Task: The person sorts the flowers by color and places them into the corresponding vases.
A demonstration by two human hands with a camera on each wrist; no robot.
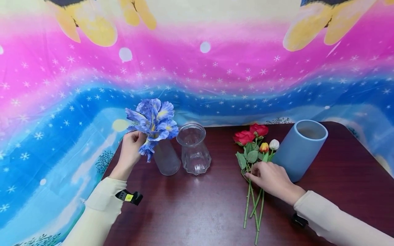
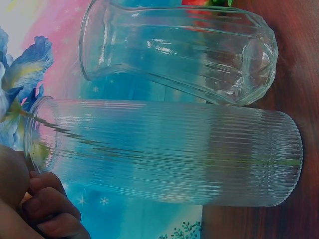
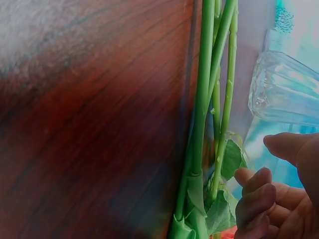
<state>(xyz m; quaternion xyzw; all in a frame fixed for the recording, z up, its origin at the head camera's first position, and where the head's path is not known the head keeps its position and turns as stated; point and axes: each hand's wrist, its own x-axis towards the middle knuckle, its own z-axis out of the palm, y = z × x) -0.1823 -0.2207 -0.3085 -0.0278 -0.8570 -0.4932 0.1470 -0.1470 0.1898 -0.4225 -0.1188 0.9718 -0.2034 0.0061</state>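
Blue irises [image 1: 154, 119] stand in a tall ribbed glass vase [image 2: 164, 154], a stem running down inside it. My left hand [image 1: 132, 145] is at the vase's mouth, its curled fingers [image 2: 50, 204] right at the rim; petals partly hide the thumb in the head view. On the right, my right hand [image 1: 272, 179] is over a bunch of long-stemmed flowers, thumb apart from loosely bent fingers [image 3: 256, 199]. In that bunch are red roses [image 1: 244, 137], an orange-yellow tulip [image 1: 264, 147] and a white tulip [image 1: 274, 144]. Their green stems [image 3: 203, 99] lie crossed below the hand.
A clear faceted glass vase [image 1: 196, 153] with a flared lip stands beside the ribbed one. The tall blue-grey vase [image 1: 300, 153] is just beyond the right hand. A printed cloth [image 1: 215, 68] hangs behind the dark wooden table [image 1: 184, 208].
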